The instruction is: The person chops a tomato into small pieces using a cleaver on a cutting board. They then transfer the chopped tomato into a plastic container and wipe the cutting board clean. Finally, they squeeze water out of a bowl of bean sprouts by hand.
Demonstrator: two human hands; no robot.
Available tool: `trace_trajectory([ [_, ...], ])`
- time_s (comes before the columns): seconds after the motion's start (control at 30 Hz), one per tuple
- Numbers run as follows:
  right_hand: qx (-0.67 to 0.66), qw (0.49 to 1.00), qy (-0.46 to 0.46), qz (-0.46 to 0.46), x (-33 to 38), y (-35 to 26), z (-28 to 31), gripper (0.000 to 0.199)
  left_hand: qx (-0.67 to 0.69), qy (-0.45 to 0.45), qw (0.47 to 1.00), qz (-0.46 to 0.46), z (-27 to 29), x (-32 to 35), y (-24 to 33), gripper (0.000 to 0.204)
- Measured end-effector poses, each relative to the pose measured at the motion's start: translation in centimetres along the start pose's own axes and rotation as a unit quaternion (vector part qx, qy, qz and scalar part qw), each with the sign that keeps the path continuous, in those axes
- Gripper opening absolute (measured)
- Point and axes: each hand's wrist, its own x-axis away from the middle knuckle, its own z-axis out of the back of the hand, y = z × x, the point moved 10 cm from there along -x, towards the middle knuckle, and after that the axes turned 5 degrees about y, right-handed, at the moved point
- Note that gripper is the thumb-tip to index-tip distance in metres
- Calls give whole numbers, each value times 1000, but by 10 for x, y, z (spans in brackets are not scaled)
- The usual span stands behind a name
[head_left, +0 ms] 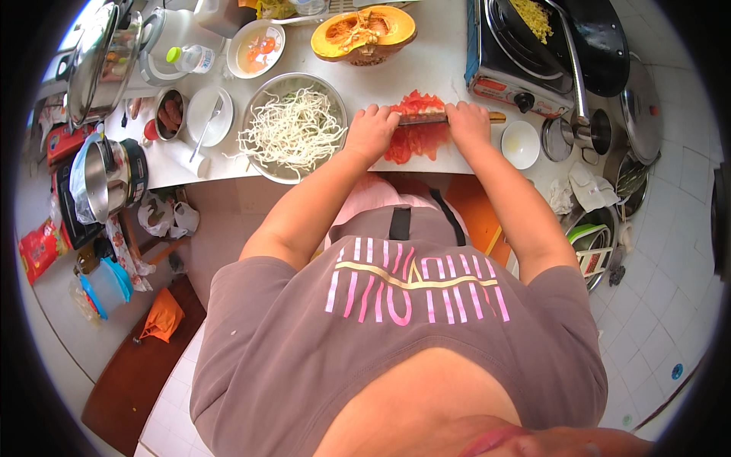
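Near the top centre of the frame, on a white countertop (434,72), lay a heap of chopped red tomato pieces (413,137). Across it sat a long knife with a wooden handle (445,118), lying level from left to right. The left hand (371,131) pressed down on the blade's far end with fingers curled over it. The right hand (467,124) was clenched around the handle. Just left of the left hand stood a round metal bowl of pale shredded strips (293,128). Above the tomato rested a halved orange pumpkin (364,33), cut side up. At upper right, a dark pan holding yellow food (563,30) sat on a portable gas stove (506,65). A small white bowl (521,144) stood right of the right hand.
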Motion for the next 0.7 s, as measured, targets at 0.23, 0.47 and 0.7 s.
trace_trajectory([
  [0.23, -20, 1000, -10, -19, -24, 12, 18, 11, 19, -18, 999, -27, 8, -43, -24, 13],
  [0.47, -13, 992, -112, -65, -28, 12, -15, 17, 36, -50, 997, -41, -11, -52, -32, 11],
  [0.7, -3, 994, -80, -78, -15, 7, -9, 16, 22, -47, 998, -37, -8, -37, -24, 9],
])
